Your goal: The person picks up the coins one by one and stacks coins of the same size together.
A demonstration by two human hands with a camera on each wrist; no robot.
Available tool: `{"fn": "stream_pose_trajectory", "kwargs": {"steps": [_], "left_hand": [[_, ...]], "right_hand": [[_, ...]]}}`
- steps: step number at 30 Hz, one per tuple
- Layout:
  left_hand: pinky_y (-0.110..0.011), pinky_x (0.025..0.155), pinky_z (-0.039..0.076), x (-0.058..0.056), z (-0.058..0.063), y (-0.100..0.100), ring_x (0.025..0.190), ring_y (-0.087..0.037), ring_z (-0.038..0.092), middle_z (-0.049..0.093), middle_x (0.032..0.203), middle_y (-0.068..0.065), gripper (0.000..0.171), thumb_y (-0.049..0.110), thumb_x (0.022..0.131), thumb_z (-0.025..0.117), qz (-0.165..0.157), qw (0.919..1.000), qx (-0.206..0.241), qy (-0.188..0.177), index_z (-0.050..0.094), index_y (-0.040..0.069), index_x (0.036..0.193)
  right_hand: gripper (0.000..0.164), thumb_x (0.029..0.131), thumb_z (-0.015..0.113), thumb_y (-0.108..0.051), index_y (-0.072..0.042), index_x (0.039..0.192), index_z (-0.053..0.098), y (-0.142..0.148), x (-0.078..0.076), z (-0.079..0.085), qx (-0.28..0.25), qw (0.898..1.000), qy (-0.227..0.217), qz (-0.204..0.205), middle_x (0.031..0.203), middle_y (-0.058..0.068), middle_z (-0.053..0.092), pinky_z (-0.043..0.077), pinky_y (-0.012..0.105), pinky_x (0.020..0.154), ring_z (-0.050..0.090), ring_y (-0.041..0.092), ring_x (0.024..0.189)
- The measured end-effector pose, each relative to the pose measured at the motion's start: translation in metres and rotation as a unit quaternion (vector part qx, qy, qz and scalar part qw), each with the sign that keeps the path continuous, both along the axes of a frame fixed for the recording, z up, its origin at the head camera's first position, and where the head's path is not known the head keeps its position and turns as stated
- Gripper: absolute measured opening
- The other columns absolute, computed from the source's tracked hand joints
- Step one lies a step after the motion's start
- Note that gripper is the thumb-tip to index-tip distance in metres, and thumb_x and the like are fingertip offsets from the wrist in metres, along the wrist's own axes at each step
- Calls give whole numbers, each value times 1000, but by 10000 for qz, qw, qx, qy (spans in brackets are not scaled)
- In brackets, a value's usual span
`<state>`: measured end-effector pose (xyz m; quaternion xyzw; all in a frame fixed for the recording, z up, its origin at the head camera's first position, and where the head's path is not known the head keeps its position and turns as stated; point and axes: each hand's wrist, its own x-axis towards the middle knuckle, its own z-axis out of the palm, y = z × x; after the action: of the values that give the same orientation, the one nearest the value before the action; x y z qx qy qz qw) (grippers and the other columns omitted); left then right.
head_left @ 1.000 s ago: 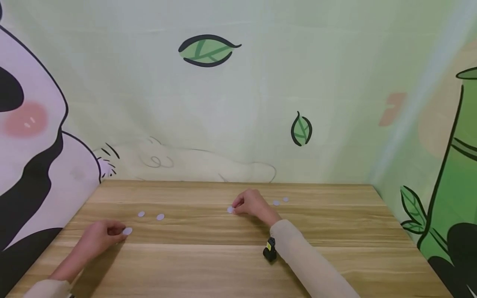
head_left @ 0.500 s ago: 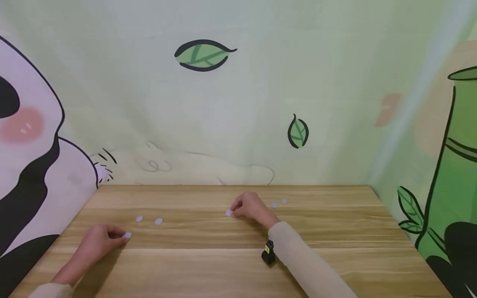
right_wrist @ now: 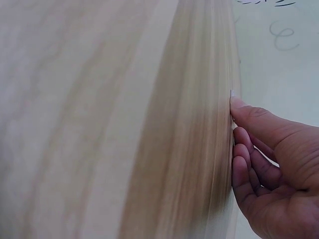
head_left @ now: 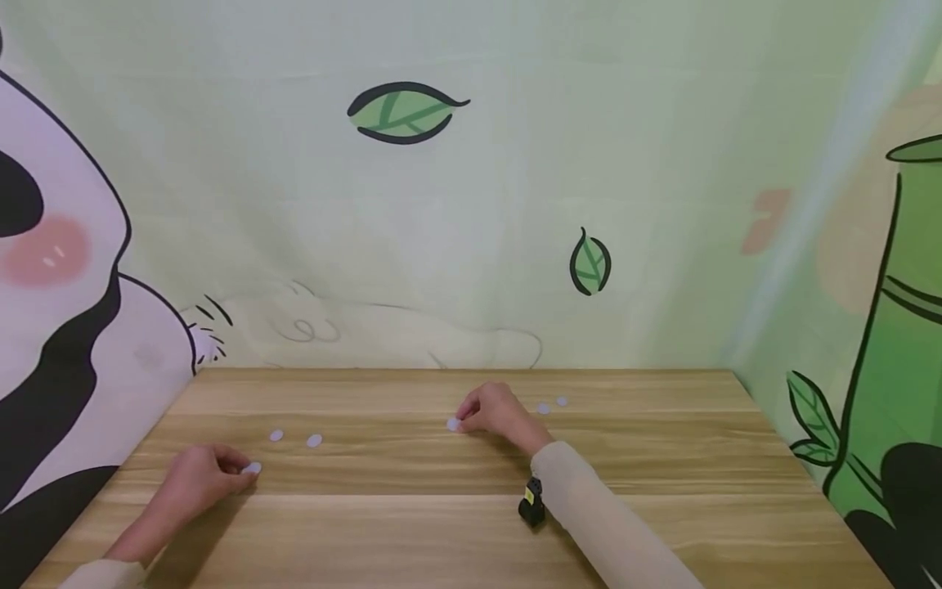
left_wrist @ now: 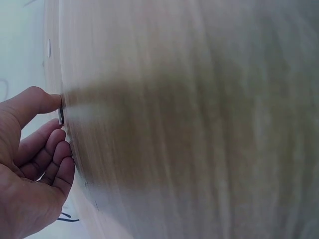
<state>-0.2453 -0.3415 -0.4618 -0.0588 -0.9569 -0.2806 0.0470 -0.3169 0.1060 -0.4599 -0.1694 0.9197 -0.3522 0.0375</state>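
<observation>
My left hand [head_left: 200, 478] is low on the left of the table in the head view. Its thumb and index finger pinch a small white disc [head_left: 253, 468]; in the left wrist view the disc [left_wrist: 61, 115] appears edge-on between them. Farther off, past the middle of the table, my right hand [head_left: 495, 411] has its thumb and fingertips on another white disc [head_left: 453, 424]. The right wrist view shows only a sliver of this disc [right_wrist: 232, 93] beyond the thumb tip, with the other fingers curled at the tabletop.
Two more white discs, one [head_left: 275, 435] beside the other [head_left: 314, 440], lie beyond my left hand. Another pair, a disc [head_left: 543, 408] and a farther disc [head_left: 562, 401], lies right of my right hand. A printed backdrop [head_left: 471, 204] rises behind the wooden table [head_left: 412, 540].
The left thumb and fingers have closed over the left disc, covering part of it. The right hand stays at its disc. The head view has tilted slightly.
</observation>
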Motion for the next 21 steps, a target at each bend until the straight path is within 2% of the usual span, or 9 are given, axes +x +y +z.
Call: {"fn": "stream_pose_trajectory", "kwargs": {"steps": [11,17,21], "left_hand": [[-24,59,45,-3,-2,0,69,-10,57,70,77,-1,22,19,80,85,-36,9999,-48,-92,76,1,89],[-25,60,44,-3,-3,7,67,-7,56,68,75,3,22,25,81,85,-139,9999,-43,-36,77,6,87],[-24,60,45,-4,-4,14,66,-6,55,67,74,3,20,24,80,86,-220,9997,32,-50,77,8,87]], "right_hand": [[9,80,88,-12,-10,86,80,1,0,-1,79,10000,-31,-18,78,-4,73,49,20,70,58,3,73],[9,81,87,-13,-10,87,80,2,-1,-1,59,10000,-39,-22,80,-3,74,49,21,71,59,4,74],[10,80,88,-13,-10,86,81,3,-2,-1,40,10000,-2,24,79,-4,74,50,20,71,60,3,73]]}}
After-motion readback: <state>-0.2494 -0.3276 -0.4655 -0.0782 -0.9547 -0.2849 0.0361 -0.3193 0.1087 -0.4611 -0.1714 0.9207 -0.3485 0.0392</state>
